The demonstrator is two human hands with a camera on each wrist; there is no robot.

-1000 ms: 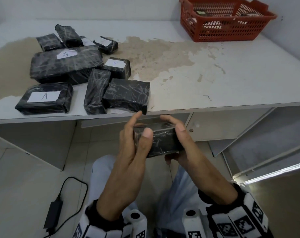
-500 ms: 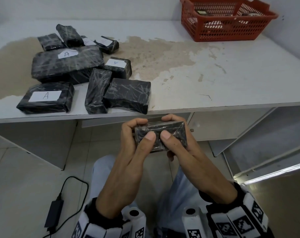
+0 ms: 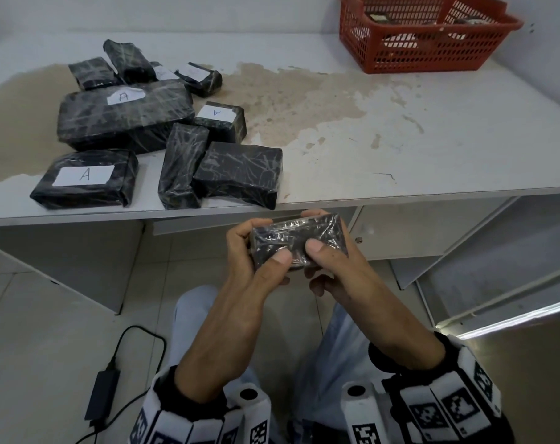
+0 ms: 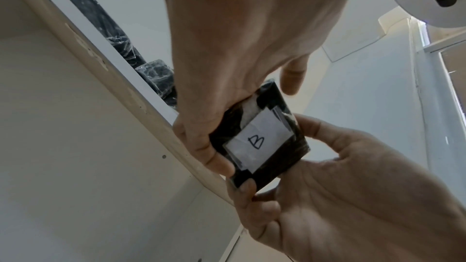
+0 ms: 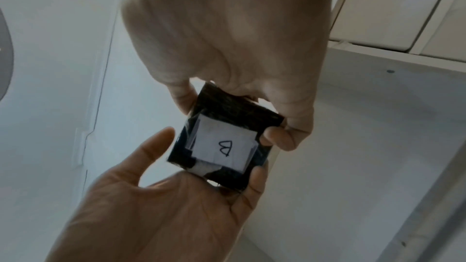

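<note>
A small black plastic-wrapped package (image 3: 299,238) is held in both hands, in front of and below the table's front edge. My left hand (image 3: 249,248) curls round its left end with the thumb on top. My right hand (image 3: 333,261) grips its right end, thumb also on top. Its underside carries a white label marked "B" (image 4: 259,142), also seen in the right wrist view as the label (image 5: 224,146). In the head view the label is hidden.
Several black wrapped packages, some labelled "A" (image 3: 84,176), lie on the left of the stained white table (image 3: 400,149). A red basket (image 3: 426,49) stands at the back right. A power adapter (image 3: 101,392) and its cable lie on the floor.
My left fingers, stretched out a second ago, have curled round the package's left end. Both thumbs came to rest on its top, and the package turned flatter and rose slightly.
</note>
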